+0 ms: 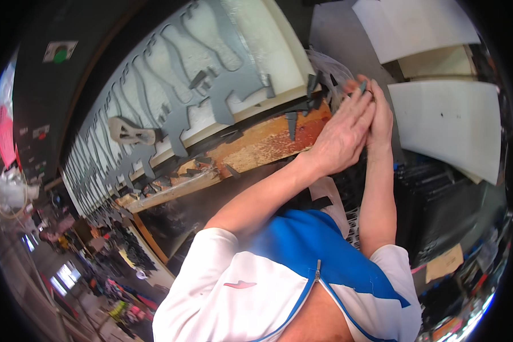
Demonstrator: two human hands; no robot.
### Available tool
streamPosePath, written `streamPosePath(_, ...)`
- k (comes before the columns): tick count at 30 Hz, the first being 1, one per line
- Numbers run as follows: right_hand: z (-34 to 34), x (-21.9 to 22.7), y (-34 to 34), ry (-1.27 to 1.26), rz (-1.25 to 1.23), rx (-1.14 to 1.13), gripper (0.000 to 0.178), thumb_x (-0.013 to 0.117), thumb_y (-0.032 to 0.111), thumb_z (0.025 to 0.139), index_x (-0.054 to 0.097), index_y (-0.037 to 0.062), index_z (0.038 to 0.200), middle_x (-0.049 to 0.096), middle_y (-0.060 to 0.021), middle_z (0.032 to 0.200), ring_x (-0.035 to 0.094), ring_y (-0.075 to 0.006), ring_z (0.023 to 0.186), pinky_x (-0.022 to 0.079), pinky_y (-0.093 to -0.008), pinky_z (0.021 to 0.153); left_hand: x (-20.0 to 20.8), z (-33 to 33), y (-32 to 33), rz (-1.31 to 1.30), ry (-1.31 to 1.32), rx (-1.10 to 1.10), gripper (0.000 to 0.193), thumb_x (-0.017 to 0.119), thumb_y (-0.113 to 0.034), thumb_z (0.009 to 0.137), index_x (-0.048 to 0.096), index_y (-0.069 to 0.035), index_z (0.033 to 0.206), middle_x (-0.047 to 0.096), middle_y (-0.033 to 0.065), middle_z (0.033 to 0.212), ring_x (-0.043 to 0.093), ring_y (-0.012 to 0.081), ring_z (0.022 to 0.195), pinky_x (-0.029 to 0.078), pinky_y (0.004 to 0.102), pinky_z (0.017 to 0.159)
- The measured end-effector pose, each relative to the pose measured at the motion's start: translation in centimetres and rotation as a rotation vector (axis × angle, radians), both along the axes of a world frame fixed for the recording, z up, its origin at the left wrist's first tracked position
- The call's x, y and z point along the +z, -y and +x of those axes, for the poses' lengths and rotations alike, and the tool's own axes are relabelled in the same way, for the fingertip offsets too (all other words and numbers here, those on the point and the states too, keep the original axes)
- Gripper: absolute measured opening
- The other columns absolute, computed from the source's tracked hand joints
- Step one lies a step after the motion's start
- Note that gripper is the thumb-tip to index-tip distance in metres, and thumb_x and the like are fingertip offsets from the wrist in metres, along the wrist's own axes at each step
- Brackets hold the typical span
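Note:
My left hand [343,132] and my right hand [382,117] are pressed together past the right end of the work board. The left palm lies over the right fingers, and some fingertips are blurred. Between the fingertips shows a small grey-green bit [363,86]; the rest of it is hidden. To the left of the hands, a grey sheet [242,80] with curved cut-outs lies on a thick white board [279,34]. Small grey offcuts [292,124] are scattered along the worn wooden ledge [256,145] nearest my left forearm.
A tan, looped cutting-die-like piece [131,131] rests on the sheet's left part. The dark machine body [45,102] rises at far left. White sheets [447,122] are stacked at right, above dark stacked material [433,199]. Clear plastic [332,64] lies behind my hands.

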State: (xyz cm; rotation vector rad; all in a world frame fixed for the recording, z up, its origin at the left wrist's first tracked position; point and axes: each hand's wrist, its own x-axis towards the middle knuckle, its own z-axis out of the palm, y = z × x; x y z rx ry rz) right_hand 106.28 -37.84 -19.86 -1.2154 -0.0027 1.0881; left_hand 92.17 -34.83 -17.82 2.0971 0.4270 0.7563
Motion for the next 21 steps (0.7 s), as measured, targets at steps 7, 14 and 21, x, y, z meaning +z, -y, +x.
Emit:
streamPosePath(7, -7.3, 3.0, -4.2, 1.553, 0.229, 0.4, 0.056, 0.079, 0.016, 0.093, 0.062, 0.0013, 0.144, 0.06, -0.019, 0.145, 0.059, -0.037, 0.137, 0.048, -0.0469, 0.116, 5.4, -16.9, -6.7, 0.308, -0.167, 0.459, 0.061, 0.075, -0.004, 0.094, 0.057, -0.001, 0.152, 0.055, 0.0262, 0.156, 0.045, 0.0512, 0.151, 0.038, 0.0564, 0.125)
streamPosePath(14, -9.9, 3.9, -5.7, 1.56, 0.092, 0.328, 0.032, 0.072, 0.003, 0.094, 0.072, 0.0003, 0.125, 0.071, -0.0148, 0.121, 0.066, -0.0392, 0.121, 0.054, -0.0481, 0.105, 6.4, -29.2, -10.2, 0.265, -0.356, 0.619, 0.049, 0.075, -0.006, 0.097, 0.063, -0.001, 0.144, 0.057, 0.0233, 0.156, 0.045, 0.0492, 0.152, 0.039, 0.0563, 0.124)
streamPosePath(21, -24.7, 8.8, -16.1, 1.78, 0.4, 0.448, 0.027, 0.074, 0.005, 0.092, 0.072, -0.0001, 0.119, 0.071, -0.0168, 0.124, 0.067, -0.0395, 0.118, 0.053, -0.0467, 0.103, 8.1, -42.7, -13.5, 0.397, -0.249, 0.825, 0.043, 0.069, 0.003, 0.097, 0.067, -0.001, 0.14, 0.06, 0.0216, 0.154, 0.05, 0.0461, 0.15, 0.044, 0.0517, 0.121)
